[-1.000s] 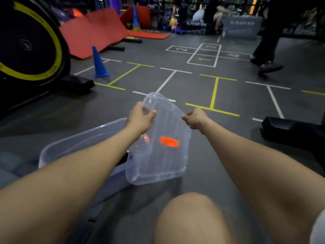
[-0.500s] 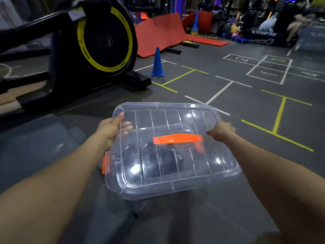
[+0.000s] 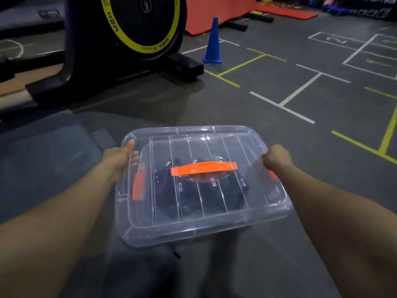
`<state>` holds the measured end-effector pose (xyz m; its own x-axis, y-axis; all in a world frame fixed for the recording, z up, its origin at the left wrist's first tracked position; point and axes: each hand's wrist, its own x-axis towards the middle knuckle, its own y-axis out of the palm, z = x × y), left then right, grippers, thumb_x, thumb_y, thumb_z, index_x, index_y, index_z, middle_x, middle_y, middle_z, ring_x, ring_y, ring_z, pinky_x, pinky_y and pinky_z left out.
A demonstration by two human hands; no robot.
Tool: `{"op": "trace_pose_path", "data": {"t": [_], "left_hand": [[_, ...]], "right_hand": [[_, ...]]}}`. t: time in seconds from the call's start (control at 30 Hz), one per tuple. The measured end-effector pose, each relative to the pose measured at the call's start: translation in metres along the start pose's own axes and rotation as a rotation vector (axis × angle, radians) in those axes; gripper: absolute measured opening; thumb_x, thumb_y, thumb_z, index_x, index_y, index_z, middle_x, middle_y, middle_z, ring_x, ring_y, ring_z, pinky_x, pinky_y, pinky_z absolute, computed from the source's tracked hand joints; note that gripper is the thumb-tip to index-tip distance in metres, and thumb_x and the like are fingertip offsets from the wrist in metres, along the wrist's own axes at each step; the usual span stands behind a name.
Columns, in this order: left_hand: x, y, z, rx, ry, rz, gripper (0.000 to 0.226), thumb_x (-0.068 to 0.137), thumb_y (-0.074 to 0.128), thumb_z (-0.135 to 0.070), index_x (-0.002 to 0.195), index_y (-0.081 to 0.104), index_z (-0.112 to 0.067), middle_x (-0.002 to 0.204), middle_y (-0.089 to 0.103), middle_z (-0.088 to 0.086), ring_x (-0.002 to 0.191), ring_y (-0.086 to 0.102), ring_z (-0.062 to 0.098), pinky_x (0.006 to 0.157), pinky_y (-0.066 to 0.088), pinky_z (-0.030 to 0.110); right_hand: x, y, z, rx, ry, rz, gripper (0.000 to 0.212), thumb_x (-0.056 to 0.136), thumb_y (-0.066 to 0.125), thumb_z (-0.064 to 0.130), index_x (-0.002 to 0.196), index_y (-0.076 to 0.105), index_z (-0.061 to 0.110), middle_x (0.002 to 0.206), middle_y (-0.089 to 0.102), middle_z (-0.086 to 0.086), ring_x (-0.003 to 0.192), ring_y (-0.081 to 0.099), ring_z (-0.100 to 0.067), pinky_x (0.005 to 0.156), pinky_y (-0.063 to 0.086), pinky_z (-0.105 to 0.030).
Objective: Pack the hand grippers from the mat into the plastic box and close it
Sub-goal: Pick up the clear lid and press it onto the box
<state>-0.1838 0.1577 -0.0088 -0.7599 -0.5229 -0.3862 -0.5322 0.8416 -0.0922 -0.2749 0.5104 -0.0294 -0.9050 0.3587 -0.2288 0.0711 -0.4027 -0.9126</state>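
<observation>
A clear plastic lid [image 3: 214, 220] with an orange handle [image 3: 204, 168] lies flat over the clear plastic box, on the floor in front of me. Through the lid I see several black hand grippers [image 3: 214, 190] inside. My left hand [image 3: 119, 160] grips the lid's left edge, thumb on top, above an orange side latch [image 3: 138, 186]. My right hand [image 3: 276, 157] grips the lid's right edge with curled fingers; an orange latch [image 3: 272, 175] shows just below it. The box walls are mostly hidden under the lid.
A dark grey mat [image 3: 43, 155] lies at the left beside the box. A black exercise bike with a yellow-ringed wheel [image 3: 139, 24] stands behind it. A blue cone [image 3: 212, 41] and red pads [image 3: 214, 11] sit farther back. The grey floor with painted lines [image 3: 300, 91] stretches right.
The lid, held upright a second ago, has been turned flat and lowered over the box. Both hands have stayed on its side edges, and my view has swung left and down.
</observation>
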Motion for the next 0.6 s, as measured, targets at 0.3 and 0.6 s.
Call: {"op": "trace_pose_path", "data": {"t": [0.3,0.6], "left_hand": [[0.027,-0.003,0.021,0.391,-0.064,-0.049,0.042,0.076,0.069,-0.013,0.113,0.059,0.003,0.11,0.064,0.024,0.099,0.064,0.04,0.09,0.05,0.056],[0.017,0.015,0.026,0.529,0.077,0.063,0.037,0.074,0.05,0.015,0.106,0.06,0.0,0.096,0.063,0.019,0.084,0.06,0.029,0.079,0.052,0.043]], "right_hand": [[0.003,0.009,0.005,-0.071,-0.027,-0.088,0.027,0.092,0.048,0.011,0.113,0.058,-0.003,0.124,0.056,-0.027,0.115,0.054,-0.043,0.093,0.047,-0.041],[0.006,0.013,-0.008,-0.058,0.06,-0.094,0.035,0.09,0.049,0.01,0.123,0.055,-0.002,0.13,0.05,-0.028,0.12,0.05,-0.043,0.098,0.045,-0.042]]}}
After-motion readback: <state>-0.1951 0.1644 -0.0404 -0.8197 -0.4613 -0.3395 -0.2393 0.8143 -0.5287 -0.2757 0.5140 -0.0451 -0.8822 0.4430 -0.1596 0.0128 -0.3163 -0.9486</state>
